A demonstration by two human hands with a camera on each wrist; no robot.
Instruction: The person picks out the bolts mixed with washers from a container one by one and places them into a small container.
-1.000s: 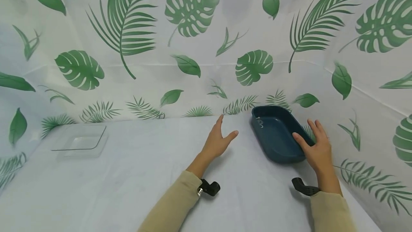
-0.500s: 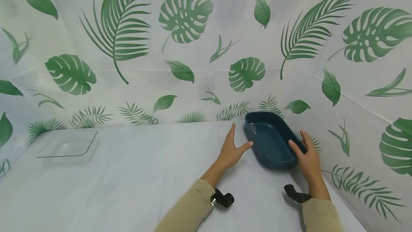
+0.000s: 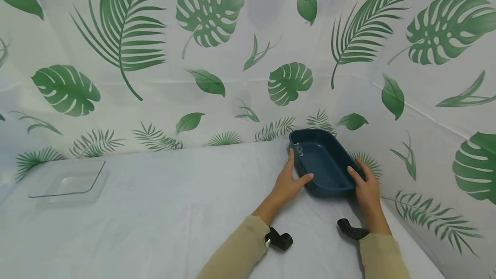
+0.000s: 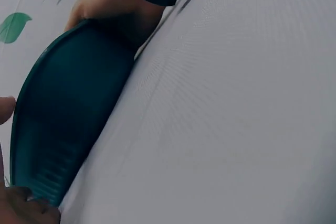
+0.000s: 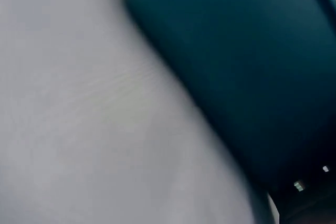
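A dark blue plastic tub (image 3: 325,165), deep and rectangular with rounded corners, rests on the white tabletop at the right. My left hand (image 3: 288,182) holds its left side, thumb over the rim and fingers along the outer wall. At the opposite side my right hand (image 3: 366,186) grips the rim, thumb towards the inside and fingers outside. The left wrist view shows the tub's outer wall (image 4: 73,93) with ribbing near my left fingers (image 4: 29,208), and the other hand beyond. Close up in the right wrist view, the tub wall (image 5: 226,61) hides most of the right fingers.
A clear glass dish (image 3: 71,182) stands at the far left of the white-covered table (image 3: 166,210). Leaf-printed cloth (image 3: 232,55) hangs behind the table and along its right side, close to the tub.
My left hand has moved right from beside the tub to its side and taken hold of it. The right hand has closed in on its rim. The whole view has shifted slightly.
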